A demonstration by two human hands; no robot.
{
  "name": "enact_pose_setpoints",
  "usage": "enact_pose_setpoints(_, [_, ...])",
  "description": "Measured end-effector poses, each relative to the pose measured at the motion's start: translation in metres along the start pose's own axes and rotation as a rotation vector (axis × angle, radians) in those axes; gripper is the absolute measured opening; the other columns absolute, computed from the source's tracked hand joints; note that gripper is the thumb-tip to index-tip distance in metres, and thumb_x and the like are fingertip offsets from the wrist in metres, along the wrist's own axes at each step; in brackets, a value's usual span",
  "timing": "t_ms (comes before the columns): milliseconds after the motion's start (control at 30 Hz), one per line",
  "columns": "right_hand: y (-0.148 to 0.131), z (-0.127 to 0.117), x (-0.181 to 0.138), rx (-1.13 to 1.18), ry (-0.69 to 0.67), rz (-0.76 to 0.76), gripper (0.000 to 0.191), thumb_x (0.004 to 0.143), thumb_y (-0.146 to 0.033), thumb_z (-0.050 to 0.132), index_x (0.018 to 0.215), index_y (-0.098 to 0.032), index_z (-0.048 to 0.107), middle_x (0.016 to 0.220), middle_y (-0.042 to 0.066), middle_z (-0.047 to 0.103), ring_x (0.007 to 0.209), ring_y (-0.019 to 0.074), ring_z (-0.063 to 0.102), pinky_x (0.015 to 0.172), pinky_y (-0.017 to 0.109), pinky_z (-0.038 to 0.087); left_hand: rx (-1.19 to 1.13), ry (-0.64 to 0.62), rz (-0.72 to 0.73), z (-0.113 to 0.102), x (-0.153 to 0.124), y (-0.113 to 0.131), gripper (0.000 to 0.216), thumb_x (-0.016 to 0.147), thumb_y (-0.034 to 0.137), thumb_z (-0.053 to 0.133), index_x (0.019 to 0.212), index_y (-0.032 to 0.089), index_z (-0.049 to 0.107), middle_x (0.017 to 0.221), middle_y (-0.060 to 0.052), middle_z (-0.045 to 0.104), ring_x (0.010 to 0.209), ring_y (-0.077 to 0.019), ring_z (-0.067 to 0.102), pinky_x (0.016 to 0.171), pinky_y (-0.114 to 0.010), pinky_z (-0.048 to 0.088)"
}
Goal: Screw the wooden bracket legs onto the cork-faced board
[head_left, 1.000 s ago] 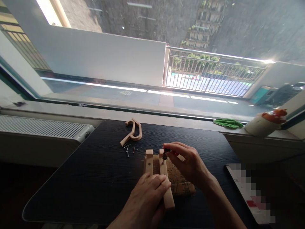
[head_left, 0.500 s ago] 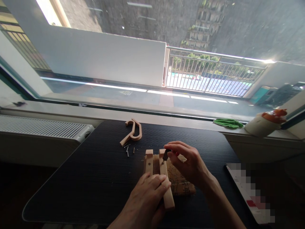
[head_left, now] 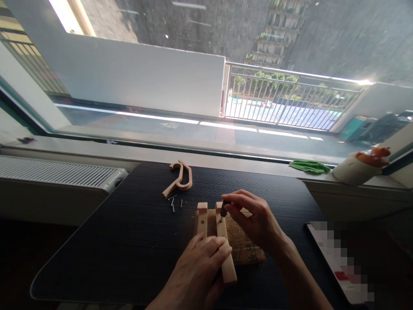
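Two pale wooden pieces lie side by side on a patterned brown board. Across both rests my left hand, its fingers wrapped over the right wooden piece and covering much of the left wooden piece. In a pinch between thumb and fingertips, my right hand holds a small dark screwdriver. Its tip stands at a hole or screw head near the far end of the right piece; the fingers hide part of the handle. A dark round hole shows in the left piece.
Several loose screws lie left of the board, near two curved wooden hooks on the black table. A pale flat object, partly pixelated, is at the right. A green cloth and a white pot sit by the window.
My right hand has shifted very slightly, turning the screwdriver a little at the same spot. My left hand and the wooden pieces have stayed in place.
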State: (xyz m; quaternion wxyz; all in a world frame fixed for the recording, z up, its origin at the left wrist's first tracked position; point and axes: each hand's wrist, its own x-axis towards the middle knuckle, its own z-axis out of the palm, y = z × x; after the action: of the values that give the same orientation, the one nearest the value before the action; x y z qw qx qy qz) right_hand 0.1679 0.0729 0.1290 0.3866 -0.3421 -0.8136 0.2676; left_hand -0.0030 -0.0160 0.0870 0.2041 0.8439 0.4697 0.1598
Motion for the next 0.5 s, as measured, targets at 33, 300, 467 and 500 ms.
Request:
enact_pose_setpoints(33, [0.0009, 0.0, 0.0001, -0.013, 0.005, 0.0, 0.022, 0.089, -0.026, 0.054, 0.109, -0.022, 0.063, 0.094, 0.003, 0.063, 0.076, 0.0126, 0.06, 0.069, 0.026, 0.048, 0.0, -0.005, -0.002, 0.0001, 0.0, 0.0002, 0.051, 0.073, 0.016, 0.057, 0.122, 0.027, 0.052, 0.13, -0.004, 0.055, 0.118, -0.0251, 0.051, 0.106, -0.049, 0.031])
enact_pose_setpoints(300, [0.003, 0.0025, 0.0003, -0.093, 0.035, 0.023, 0.016, 0.086, -0.028, 0.059, 0.101, -0.021, 0.06, 0.084, 0.002, 0.062, 0.071, 0.013, 0.059, 0.068, 0.027, 0.048, 0.012, -0.021, -0.003, -0.0006, -0.0008, 0.0011, 0.054, 0.072, 0.013, 0.055, 0.124, 0.028, 0.05, 0.13, -0.003, 0.054, 0.118, -0.0244, 0.051, 0.106, -0.049, 0.031])
enact_pose_setpoints(467, [-0.0011, 0.0002, 0.0008, -0.068, -0.027, -0.02, 0.023, 0.091, -0.023, 0.05, 0.111, -0.024, 0.06, 0.101, 0.004, 0.062, 0.082, 0.0138, 0.06, 0.075, 0.027, 0.048, 0.012, -0.034, 0.0, -0.0014, -0.0004, 0.0013, 0.055, 0.073, 0.013, 0.054, 0.125, 0.03, 0.049, 0.132, -0.002, 0.053, 0.12, -0.0236, 0.049, 0.107, -0.049, 0.031])
enact_pose_setpoints(500, [-0.0017, 0.0, 0.0004, -0.056, -0.031, -0.025, 0.024, 0.091, -0.022, 0.049, 0.112, -0.024, 0.06, 0.103, 0.004, 0.062, 0.084, 0.0141, 0.06, 0.076, 0.027, 0.048, 0.011, -0.035, -0.008, -0.0012, -0.0006, 0.0016, 0.054, 0.073, 0.013, 0.054, 0.124, 0.03, 0.049, 0.132, -0.001, 0.053, 0.12, -0.0233, 0.049, 0.107, -0.049, 0.031])
